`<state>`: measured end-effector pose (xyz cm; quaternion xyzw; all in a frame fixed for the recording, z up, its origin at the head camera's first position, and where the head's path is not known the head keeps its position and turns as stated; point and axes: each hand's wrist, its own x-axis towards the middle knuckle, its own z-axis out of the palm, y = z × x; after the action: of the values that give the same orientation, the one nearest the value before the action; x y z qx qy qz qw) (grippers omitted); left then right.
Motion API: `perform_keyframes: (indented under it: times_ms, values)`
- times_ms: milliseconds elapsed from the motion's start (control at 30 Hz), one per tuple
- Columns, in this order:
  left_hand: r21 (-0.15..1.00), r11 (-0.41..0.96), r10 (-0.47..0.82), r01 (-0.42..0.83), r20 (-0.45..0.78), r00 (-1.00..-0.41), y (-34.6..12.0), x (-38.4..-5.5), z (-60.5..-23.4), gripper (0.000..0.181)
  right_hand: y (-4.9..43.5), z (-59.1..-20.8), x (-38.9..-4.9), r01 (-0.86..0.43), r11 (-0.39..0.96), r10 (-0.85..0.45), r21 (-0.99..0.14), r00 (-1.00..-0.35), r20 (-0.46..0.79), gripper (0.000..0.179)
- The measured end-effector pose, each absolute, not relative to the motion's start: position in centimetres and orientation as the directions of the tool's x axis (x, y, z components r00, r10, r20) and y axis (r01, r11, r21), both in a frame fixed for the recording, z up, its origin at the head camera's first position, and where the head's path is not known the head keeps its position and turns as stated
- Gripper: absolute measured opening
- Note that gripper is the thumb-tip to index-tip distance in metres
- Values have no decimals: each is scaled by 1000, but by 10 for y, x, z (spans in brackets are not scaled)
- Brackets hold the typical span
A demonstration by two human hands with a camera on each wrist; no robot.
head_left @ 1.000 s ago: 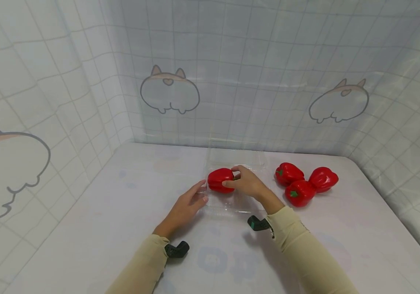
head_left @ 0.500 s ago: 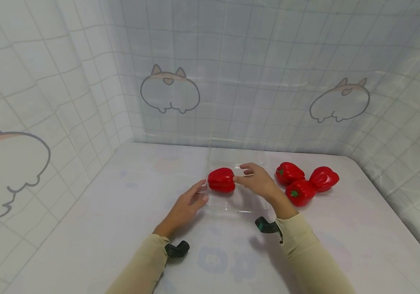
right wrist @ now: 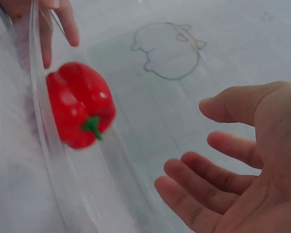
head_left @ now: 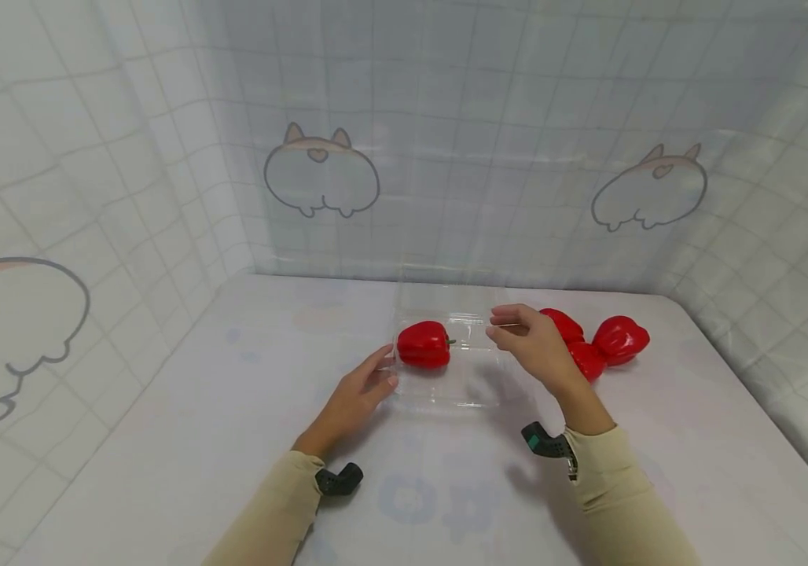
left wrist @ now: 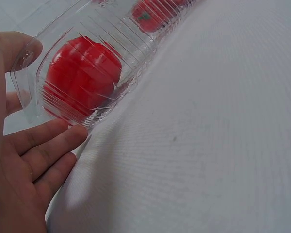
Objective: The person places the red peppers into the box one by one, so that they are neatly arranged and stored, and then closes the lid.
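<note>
In the head view a clear plastic clamshell box, its lid raised at the back, stands mid-table. Inside, against its left side, lies a red bell pepper, green stem facing right. My left hand touches the left side of the box. In the left wrist view its thumb lies at the box edge, with the other fingers loosely extended along the plastic. My right hand hovers over the right side of the box, holding nothing; its fingers are loosely bent and spread in the right wrist view.
More red bell peppers lie grouped right of the box, partly hidden behind the right hand. A pale sheet with a grid and cartoon drawings hangs around the white table.
My right hand has let go of the pepper inside the box and moved right, toward the other peppers. The left hand has stayed at the box's left side.
</note>
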<state>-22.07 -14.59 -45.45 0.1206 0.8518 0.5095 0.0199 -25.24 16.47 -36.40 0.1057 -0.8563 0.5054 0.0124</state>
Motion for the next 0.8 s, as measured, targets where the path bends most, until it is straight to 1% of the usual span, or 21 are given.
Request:
perform_keyframes:
  times_ms: [133,233,500,800]
  values:
    - [874,452,226,178,81,-971,-146,-220,-453,61,184,-362,-248,-226,482,-166,-847,-972,165,47]
    - [873,451,225,184,88,-970,-146,-220,-453,62,199,-360,-245,-228,503,-154,-834,-973,173,46]
    - [870,454,225,195,100,-969,-146,-221,-455,61,234,-349,-235,-185,577,-106,-796,-983,152,56]
    - [866,460,222,194,99,-970,-146,-221,-455,61,267,-349,-230,-141,670,-67,-728,-989,130,58]
